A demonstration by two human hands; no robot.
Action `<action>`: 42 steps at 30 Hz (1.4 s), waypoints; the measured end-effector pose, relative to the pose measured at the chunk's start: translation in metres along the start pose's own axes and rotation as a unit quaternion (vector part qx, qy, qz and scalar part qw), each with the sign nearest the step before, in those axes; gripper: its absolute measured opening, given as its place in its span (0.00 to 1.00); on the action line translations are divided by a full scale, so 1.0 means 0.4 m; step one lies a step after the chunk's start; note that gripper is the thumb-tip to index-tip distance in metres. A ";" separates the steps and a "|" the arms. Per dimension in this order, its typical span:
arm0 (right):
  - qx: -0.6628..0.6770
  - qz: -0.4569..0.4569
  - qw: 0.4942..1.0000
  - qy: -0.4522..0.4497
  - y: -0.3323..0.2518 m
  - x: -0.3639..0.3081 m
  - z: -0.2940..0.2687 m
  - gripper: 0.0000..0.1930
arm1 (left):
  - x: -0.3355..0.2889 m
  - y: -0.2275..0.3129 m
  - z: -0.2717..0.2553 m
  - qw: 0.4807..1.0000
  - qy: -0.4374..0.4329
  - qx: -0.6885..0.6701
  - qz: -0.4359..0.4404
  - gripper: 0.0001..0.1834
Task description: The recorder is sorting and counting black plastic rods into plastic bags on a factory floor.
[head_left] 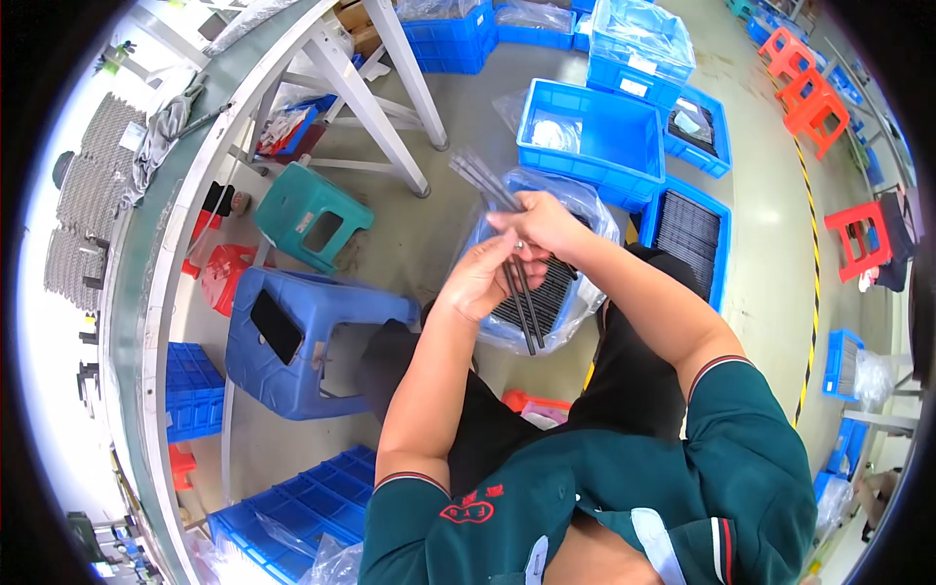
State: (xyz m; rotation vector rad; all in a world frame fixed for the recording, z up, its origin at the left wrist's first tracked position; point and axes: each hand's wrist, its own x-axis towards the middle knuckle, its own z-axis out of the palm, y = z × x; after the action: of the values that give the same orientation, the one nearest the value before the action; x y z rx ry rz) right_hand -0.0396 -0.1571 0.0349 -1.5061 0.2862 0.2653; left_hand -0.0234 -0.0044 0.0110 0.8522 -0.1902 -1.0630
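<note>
Green shirt [585, 478] nearest, both hands' fingers [531, 253] curl closed around dark rods [485, 185]

Bright, even light; far left washed out; upper rod ends [473, 170] blurred; table edge [158, 292] bowed; corners black

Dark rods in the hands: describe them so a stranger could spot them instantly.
Find the plastic-lined blue bin between the person's knees. Over it, the left hand and right hand hold long dark rods poking out above and below. Unlike the rods lined up inside, these are held in the air.
</note>
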 end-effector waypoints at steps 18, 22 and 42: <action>-0.023 -0.027 0.998 -0.057 -0.002 -0.054 -0.012 0.11 | -0.009 0.091 -0.058 0.930 0.266 -0.135 0.213 0.18; -0.044 0.002 0.996 -0.076 -0.008 -0.071 -0.002 0.11 | -0.001 0.089 -0.054 0.927 0.253 -0.153 0.232 0.17; 0.200 0.061 0.973 -0.103 -0.014 -0.040 0.006 0.13 | 0.044 0.002 0.041 0.935 0.248 0.070 0.243 0.17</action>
State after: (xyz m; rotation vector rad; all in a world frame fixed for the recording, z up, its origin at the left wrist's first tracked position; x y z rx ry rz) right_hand -0.0526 -0.1551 0.0459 -1.0558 0.2493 0.4312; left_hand -0.0227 -0.0271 0.0181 1.1048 -0.0425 -0.3532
